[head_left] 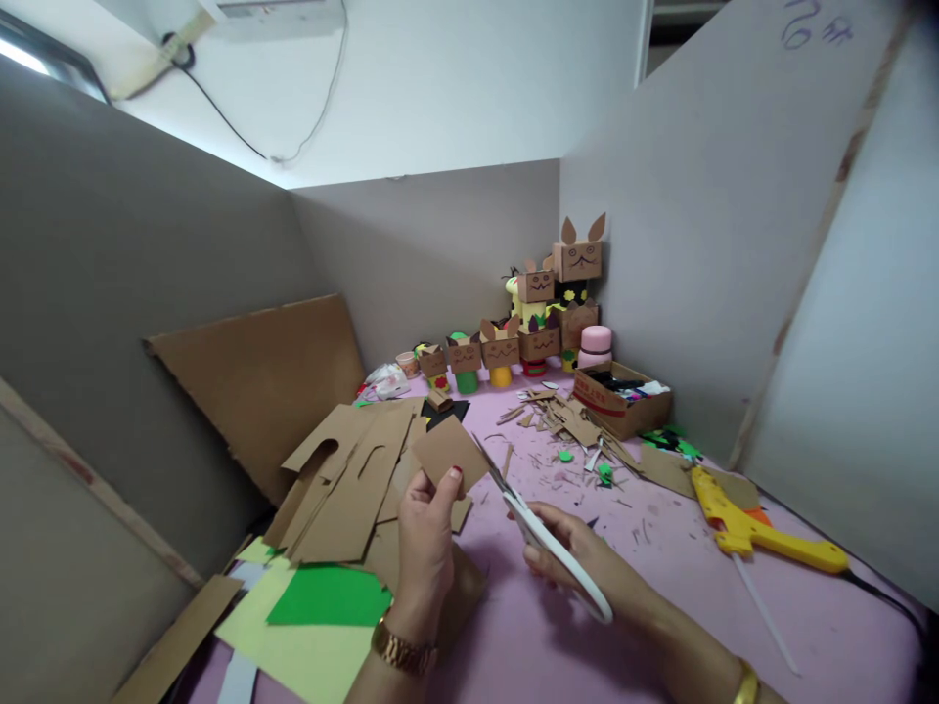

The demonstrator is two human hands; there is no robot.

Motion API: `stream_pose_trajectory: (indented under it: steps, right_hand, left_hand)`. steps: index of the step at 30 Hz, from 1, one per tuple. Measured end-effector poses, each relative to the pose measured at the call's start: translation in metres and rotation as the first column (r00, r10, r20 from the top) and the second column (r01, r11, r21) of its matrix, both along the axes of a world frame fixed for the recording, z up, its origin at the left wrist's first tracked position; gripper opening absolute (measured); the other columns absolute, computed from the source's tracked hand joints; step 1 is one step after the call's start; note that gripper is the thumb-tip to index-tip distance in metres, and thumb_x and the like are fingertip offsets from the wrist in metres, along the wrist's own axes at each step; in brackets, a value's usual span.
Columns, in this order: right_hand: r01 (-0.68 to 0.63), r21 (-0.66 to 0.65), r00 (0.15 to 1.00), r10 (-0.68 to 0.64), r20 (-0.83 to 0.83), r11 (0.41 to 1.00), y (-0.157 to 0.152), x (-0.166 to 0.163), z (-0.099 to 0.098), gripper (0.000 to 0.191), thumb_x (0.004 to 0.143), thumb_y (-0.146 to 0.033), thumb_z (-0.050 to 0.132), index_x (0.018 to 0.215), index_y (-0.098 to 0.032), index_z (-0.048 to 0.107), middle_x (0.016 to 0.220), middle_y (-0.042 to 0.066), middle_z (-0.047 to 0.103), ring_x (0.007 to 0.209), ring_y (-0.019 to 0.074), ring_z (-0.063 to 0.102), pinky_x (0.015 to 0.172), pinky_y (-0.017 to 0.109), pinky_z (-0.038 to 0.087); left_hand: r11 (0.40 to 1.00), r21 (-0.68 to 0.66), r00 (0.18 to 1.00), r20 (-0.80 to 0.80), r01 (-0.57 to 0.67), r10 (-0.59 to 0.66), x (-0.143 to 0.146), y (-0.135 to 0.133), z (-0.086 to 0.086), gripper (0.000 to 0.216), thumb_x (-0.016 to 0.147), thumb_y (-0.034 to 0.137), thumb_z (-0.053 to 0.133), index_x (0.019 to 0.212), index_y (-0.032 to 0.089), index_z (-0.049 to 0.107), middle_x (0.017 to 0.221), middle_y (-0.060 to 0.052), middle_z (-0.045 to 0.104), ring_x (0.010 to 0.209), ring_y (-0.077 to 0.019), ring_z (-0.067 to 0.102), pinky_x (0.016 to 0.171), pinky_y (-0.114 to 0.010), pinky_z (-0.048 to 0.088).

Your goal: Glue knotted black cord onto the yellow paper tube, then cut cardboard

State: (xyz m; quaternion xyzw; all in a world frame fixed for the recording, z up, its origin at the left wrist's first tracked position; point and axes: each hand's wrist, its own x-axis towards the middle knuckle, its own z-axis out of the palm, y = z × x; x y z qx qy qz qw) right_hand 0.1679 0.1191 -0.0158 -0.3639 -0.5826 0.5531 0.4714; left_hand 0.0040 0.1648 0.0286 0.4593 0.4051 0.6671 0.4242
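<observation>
Pinched between the thumb and fingers of my left hand (432,518) is a small brown cardboard piece (451,452), raised above the table. My right hand (561,548) grips a pair of white-handled scissors (547,538). The dark blades point up and to the left, right beside the cardboard's right edge; whether they touch it I cannot tell. Under and left of my left hand lie larger cut cardboard sheets (344,489), one with a curved slot. A green paper sheet (330,596) rests on pale yellow paper (293,645) by my left wrist.
Cardboard scraps (564,420) litter the pink tabletop (514,606). A yellow glue gun (763,538) lies at right, near a cardboard box (620,401) of supplies and a pink bottle (596,347). Cardboard animal figures (501,352) stand at the back. A big cardboard panel (271,381) leans left.
</observation>
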Motion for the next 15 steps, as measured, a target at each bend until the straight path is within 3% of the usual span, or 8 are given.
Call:
stream_pose_trajectory:
  steps: [15]
  right_hand:
    - [-0.007, 0.02, 1.0, 0.007, 0.002, 1.0, -0.0001, 0.0008, -0.0005, 0.038, 0.075, -0.046, 0.064, 0.105, -0.023, 0.058, 0.062, -0.006, 0.038, 0.05, 0.0082, 0.029, 0.044, 0.021, 0.024]
  left_hand:
    - [1.0, -0.008, 0.999, -0.024, 0.023, -0.023, 0.001, -0.0017, 0.0019, 0.015, 0.069, 0.029, 0.066, 0.062, 0.019, 0.058, 0.056, 0.005, 0.055, 0.056, -0.0113, 0.047, 0.056, -0.022, 0.037]
